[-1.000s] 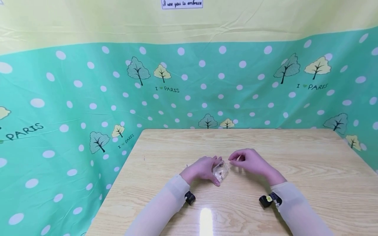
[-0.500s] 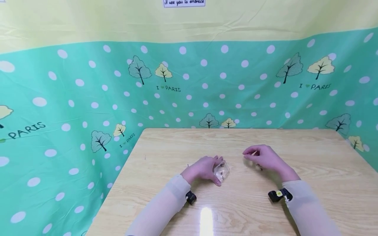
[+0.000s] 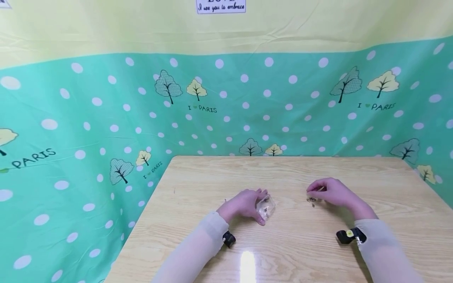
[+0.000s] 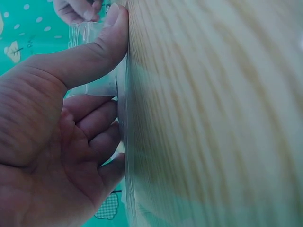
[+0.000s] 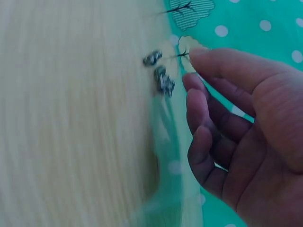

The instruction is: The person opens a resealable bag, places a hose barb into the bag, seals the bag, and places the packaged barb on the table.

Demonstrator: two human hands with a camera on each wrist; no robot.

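Observation:
My left hand (image 3: 244, 202) holds a small clear plastic container (image 3: 266, 207) down at the tabletop, thumb on the near side and fingers on the far side. A few small dark bits show through its clear wall. In the left wrist view the thumb crosses in front of the container (image 4: 87, 89) and hides part of it. To the right, my right hand (image 3: 332, 191) hovers beside a little group of small metal pieces (image 3: 311, 201). Seen from the right wrist, these shiny pieces (image 5: 163, 81) are blurred, and the loosely bent fingers (image 5: 196, 109) have nothing visible between them.
The light wood-grain table (image 3: 219, 173) runs back to a green and yellow curtain (image 3: 226, 98) with dots and trees. A bright reflection lies on the near tabletop. Each wrist wears a small black camera, such as the right one (image 3: 345, 237).
My right hand has moved right, away from the container to the small metal pieces, which have come into sight beside it. The left hand and container have stayed in place.

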